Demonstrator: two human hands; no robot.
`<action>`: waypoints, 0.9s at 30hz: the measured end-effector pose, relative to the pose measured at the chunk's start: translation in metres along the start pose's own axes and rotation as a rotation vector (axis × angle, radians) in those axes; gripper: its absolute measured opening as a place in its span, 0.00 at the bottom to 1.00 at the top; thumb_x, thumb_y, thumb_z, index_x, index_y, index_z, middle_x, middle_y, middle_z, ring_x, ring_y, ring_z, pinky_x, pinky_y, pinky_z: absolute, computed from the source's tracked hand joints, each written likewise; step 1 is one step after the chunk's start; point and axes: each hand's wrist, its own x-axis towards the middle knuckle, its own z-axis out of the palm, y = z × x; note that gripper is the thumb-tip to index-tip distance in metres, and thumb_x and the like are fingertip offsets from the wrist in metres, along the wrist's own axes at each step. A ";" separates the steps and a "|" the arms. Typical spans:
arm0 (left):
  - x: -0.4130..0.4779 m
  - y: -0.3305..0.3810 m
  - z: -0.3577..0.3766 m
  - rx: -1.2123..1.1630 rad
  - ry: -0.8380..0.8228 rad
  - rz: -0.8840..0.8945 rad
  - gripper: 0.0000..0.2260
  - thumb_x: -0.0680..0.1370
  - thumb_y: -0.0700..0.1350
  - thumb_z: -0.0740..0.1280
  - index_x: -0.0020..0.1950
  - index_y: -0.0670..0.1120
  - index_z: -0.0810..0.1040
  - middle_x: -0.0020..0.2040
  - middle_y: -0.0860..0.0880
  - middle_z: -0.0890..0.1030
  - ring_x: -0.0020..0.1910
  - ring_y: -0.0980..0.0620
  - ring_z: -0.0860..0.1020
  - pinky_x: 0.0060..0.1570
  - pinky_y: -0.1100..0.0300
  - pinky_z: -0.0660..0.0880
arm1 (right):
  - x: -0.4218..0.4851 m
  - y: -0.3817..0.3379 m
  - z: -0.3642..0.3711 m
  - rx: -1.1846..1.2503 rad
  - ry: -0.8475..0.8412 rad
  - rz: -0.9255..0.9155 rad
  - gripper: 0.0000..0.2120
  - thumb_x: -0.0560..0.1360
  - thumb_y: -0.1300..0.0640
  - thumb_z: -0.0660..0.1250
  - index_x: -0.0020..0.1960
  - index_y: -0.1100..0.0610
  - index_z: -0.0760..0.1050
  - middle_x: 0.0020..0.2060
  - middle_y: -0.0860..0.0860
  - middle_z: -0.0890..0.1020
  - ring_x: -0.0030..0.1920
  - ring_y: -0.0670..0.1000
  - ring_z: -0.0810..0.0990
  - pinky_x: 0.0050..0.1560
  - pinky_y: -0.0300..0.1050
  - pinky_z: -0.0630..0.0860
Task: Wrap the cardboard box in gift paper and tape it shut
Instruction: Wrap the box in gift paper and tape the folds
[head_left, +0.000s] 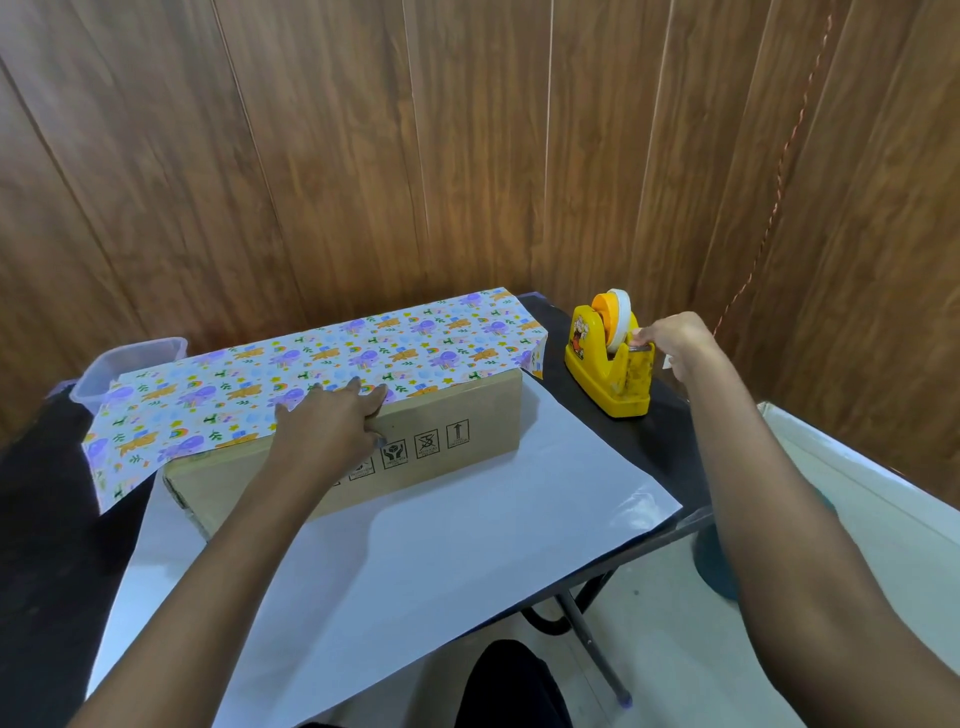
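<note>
Flanking cardboard box (488, 410): tape dispenser (608, 364) right, plastic tub (130, 358) left.

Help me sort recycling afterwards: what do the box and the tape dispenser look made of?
The box: brown cardboard, matte, with printed handling symbols. The tape dispenser: likely moulded plastic, glossy yellow, with dirty scuffs.

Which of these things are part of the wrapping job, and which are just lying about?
In use: cardboard box, gift paper pressed down by the left hand, yellow dispenser, tape pinched by the right hand.
Lying about: clear plastic tub, hanging twisted cord.
</note>
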 end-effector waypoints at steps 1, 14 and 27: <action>0.000 0.000 0.000 0.002 0.001 0.000 0.29 0.78 0.55 0.63 0.76 0.58 0.55 0.77 0.53 0.56 0.74 0.43 0.58 0.66 0.39 0.63 | 0.000 0.001 0.000 0.005 -0.002 0.002 0.23 0.72 0.62 0.72 0.64 0.66 0.70 0.67 0.60 0.70 0.68 0.61 0.68 0.59 0.52 0.70; -0.001 0.000 0.000 0.005 0.006 0.010 0.29 0.78 0.55 0.63 0.76 0.58 0.55 0.77 0.52 0.56 0.74 0.43 0.58 0.66 0.38 0.63 | -0.016 -0.001 -0.010 0.028 -0.077 0.003 0.12 0.78 0.65 0.61 0.36 0.61 0.71 0.31 0.52 0.71 0.29 0.45 0.67 0.16 0.28 0.63; 0.000 -0.001 0.004 0.007 0.017 0.013 0.28 0.79 0.55 0.62 0.76 0.58 0.54 0.77 0.53 0.55 0.75 0.43 0.55 0.67 0.38 0.62 | -0.023 0.033 0.009 0.359 -0.056 0.102 0.12 0.78 0.62 0.61 0.36 0.61 0.73 0.32 0.53 0.77 0.32 0.48 0.74 0.35 0.40 0.71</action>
